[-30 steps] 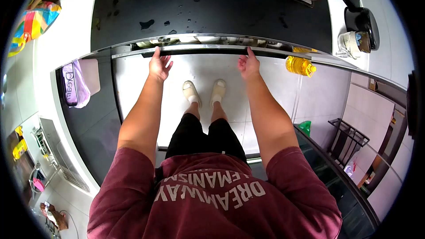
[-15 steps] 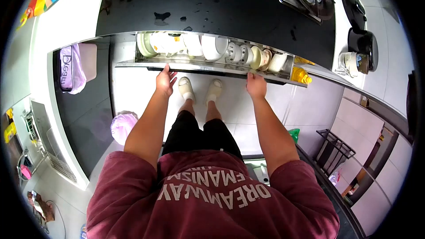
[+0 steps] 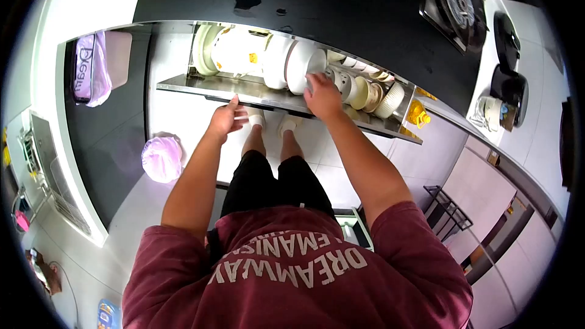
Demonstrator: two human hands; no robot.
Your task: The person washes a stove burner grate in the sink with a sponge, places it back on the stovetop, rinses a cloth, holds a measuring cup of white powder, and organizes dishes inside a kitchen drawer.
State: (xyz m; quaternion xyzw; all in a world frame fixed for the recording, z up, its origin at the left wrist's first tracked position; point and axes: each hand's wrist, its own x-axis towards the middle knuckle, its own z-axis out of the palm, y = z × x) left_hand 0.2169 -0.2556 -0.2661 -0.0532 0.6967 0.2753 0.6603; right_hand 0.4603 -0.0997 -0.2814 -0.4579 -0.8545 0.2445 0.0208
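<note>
A pulled-out metal drawer [image 3: 183,83] holds upright dishes and bowls below the black countertop. My left hand [image 3: 225,120] is at the drawer's front edge, its thumb touching the edge and its other fingers apart. Inside the drawer, my right hand [image 3: 323,94] has its bent fingers on the rim of a white bowl [image 3: 300,64]. Left of that bowl stand another white bowl [image 3: 277,61], a white dish with an orange pattern [image 3: 234,52] and pale green plates [image 3: 204,49]. Several small cups and bowls [image 3: 365,91] fill the right section.
A yellow oil bottle [image 3: 418,114] stands at the drawer's right end. A gas burner [image 3: 458,6] sits on the wet black countertop [image 3: 341,0]. To the left are a purple-lined bin [image 3: 92,70] and a pink bag-lined bin [image 3: 163,158]. A black rack [image 3: 448,213] is at the right.
My right hand has left the drawer's front edge and moved inward and left to the white bowl. The drawer is out further, showing more dishes. My left hand stays at the edge.
</note>
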